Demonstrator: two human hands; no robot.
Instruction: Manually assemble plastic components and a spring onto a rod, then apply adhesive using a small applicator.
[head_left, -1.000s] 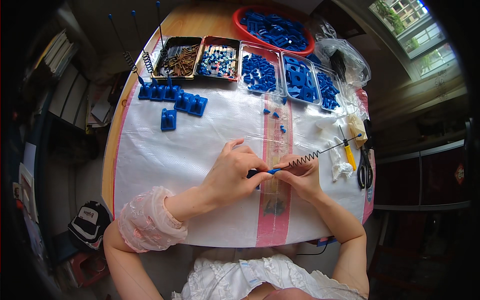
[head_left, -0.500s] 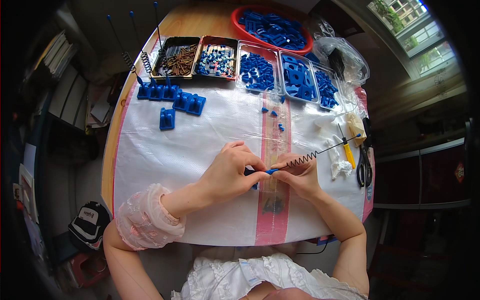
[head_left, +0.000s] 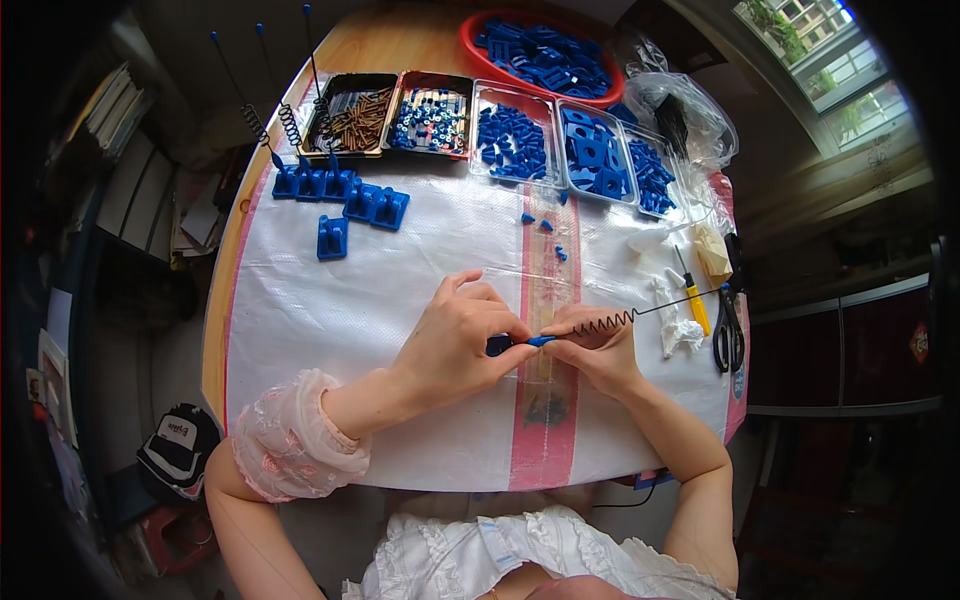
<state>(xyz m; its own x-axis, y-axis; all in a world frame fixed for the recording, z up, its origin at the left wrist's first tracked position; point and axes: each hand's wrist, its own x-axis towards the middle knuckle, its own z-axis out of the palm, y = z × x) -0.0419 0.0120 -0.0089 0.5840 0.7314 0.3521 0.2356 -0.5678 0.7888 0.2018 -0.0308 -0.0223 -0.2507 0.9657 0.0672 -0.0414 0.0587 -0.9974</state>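
Note:
Over the middle of the table, my left hand [head_left: 450, 335] is closed in a pinch on a blue plastic piece [head_left: 497, 345], mostly hidden by the fingers. My right hand [head_left: 605, 355] grips the lower end of a black coiled wire [head_left: 610, 321], which slants up to the right and ends in a small blue tip. A blue cone-shaped sleeve [head_left: 542, 340] at the wire's base lies between both hands' fingertips. Whether the sleeve and the blue piece are joined is hidden.
Blue bases [head_left: 376, 204], some with upright coiled wires, stand back left. Trays of screws [head_left: 365, 120], nuts [head_left: 432, 120] and blue parts [head_left: 512, 140] line the back, before a red basin [head_left: 470, 50]. A yellow screwdriver [head_left: 697, 305] and black scissors [head_left: 729, 345] lie right.
The coiled wire's far end has swung slightly down and to the right. The blue piece shows a little more beside my left fingers. Both hands keep their grip in nearly the same place.

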